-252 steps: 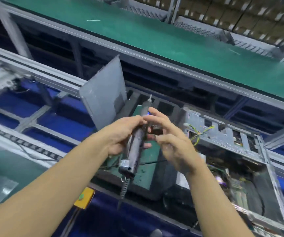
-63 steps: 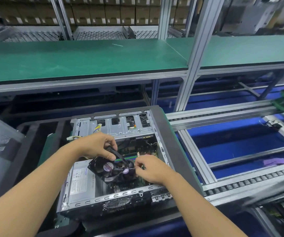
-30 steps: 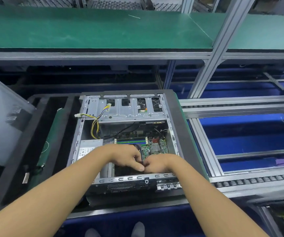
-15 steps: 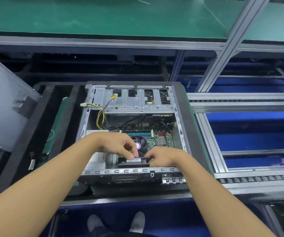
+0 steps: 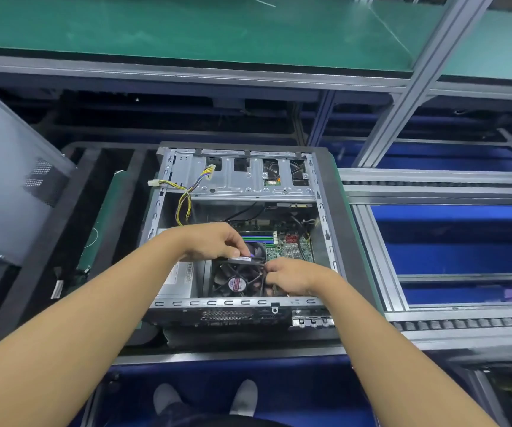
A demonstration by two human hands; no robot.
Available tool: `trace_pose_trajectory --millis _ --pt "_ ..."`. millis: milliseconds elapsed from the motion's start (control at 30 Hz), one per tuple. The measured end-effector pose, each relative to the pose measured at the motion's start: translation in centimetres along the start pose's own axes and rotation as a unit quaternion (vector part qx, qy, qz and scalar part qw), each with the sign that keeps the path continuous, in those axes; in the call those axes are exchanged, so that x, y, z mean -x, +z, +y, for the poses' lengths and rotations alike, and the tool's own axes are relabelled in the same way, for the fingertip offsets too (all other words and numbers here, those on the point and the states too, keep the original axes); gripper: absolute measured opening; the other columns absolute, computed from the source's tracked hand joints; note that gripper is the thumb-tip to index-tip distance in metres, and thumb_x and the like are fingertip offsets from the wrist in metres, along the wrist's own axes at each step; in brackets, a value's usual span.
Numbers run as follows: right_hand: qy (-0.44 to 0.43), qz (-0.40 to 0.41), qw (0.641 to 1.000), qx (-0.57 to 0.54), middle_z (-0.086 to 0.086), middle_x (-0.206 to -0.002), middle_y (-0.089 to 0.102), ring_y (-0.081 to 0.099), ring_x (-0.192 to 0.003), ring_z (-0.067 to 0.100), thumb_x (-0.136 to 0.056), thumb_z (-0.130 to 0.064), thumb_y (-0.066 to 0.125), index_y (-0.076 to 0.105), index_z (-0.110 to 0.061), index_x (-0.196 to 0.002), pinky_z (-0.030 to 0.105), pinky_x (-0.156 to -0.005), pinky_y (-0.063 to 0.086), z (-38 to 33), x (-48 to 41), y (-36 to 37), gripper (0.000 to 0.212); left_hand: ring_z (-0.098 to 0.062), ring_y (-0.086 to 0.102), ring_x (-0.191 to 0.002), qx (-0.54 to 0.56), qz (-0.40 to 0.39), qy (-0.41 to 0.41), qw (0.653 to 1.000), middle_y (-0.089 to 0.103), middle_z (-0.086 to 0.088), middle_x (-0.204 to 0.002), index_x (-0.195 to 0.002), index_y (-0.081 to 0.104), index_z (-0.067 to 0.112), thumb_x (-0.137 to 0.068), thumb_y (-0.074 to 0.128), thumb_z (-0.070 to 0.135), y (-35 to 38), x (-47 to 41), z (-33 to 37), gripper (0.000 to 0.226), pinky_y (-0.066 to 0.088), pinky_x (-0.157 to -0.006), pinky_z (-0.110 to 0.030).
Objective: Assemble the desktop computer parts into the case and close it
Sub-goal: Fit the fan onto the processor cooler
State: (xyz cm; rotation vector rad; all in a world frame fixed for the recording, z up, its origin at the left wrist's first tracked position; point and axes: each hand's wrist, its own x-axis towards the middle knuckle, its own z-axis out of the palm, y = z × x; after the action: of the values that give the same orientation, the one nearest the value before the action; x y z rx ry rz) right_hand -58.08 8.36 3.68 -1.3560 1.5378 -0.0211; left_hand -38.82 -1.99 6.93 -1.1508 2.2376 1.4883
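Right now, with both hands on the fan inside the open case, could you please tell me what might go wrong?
The left hand and right hand pinch only the edges of the fan, so that grip could slip and drop it onto the motherboard. The fan sits close to the case wall, so fingers might get nipped there. The yellow wires hang loose and could snag.

Black fan point(image 5: 237, 282) now shows its stickered face below the left hand's point(image 5: 214, 241) pinch, apparently tipped upright; right hand point(image 5: 291, 277) has dropped alongside.
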Motion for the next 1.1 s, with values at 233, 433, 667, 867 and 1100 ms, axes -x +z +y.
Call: trace_pose_trajectory --millis 233,433,667,867,1100 --pt "-0.027 0.071 0.989 -0.128 -0.01 -0.073 0.066 0.037 -0.05 0.011 -0.101 -0.014 0.042 0.061 -0.023 -0.108 0.025 -0.043 0.028 0.5 -0.1 -0.3 0.023 -0.02 0.065 -0.086 0.071 -0.014 -0.013 0.997 0.073 -0.018 -0.102 -0.098 0.079 0.017 -0.099 0.052 0.006 -0.8 1.3 1.1 0.029 0.052 -0.086 -0.036" --pt "-0.062 0.242 0.946 -0.207 -0.004 -0.1 0.065 0.04 -0.05 0.012 -0.098 -0.016 0.043 0.05 -0.032 -0.123 0.026 -0.046 0.039 0.7 0.3 -0.6 0.03 -0.022 0.062 -0.083 0.306 0.067 -0.082 0.946 0.073 -0.014 -0.096 -0.111 0.073 0.009 -0.102 0.046 0.003 -3.2 2.3 1.5 0.029 0.051 -0.069 -0.034" --pt "-0.113 0.367 0.923 0.001 -0.004 -0.143 0.044 0.036 -0.133 0.014 -0.101 -0.036 0.045 0.05 -0.024 -0.141 0.029 -0.11 0.022 -0.5 0.5 0.0 0.042 -0.026 0.06 -0.102 0.523 0.111 -0.069 0.842 0.065 -0.016 -0.101 -0.104 0.062 0.002 -0.1 0.044 -0.003 -2.7 2.7 1.5 0.019 0.055 -0.08 -0.04" --pt "-0.173 0.369 0.912 -0.039 -0.013 -0.148 0.029 0.017 -0.141 0.008 -0.08 -0.075 0.048 0.053 -0.035 -0.132 0.038 -0.118 0.015 -3.1 1.2 0.6 0.066 -0.017 0.065 -0.07 0.512 0.16 -0.034 0.843 0.07 -0.01 -0.087 -0.108 0.064 0.002 -0.099 0.045 -0.006 -1.9 3.0 3.4 0.022 0.058 -0.074 -0.037" --pt "-0.198 0.34 0.909 -0.138 0.002 -0.075 0.072 0.067 -0.061 0.019 -0.093 -0.035 0.066 0.063 -0.034 -0.104 0.041 -0.063 0.059 -3.7 0.9 -0.4 0.012 -0.018 0.063 -0.07 0.459 0.213 -0.031 0.862 0.066 -0.011 -0.085 -0.106 0.063 -0.004 -0.094 0.065 0.007 -1.9 2.9 4.1 0.017 0.062 -0.069 -0.031"
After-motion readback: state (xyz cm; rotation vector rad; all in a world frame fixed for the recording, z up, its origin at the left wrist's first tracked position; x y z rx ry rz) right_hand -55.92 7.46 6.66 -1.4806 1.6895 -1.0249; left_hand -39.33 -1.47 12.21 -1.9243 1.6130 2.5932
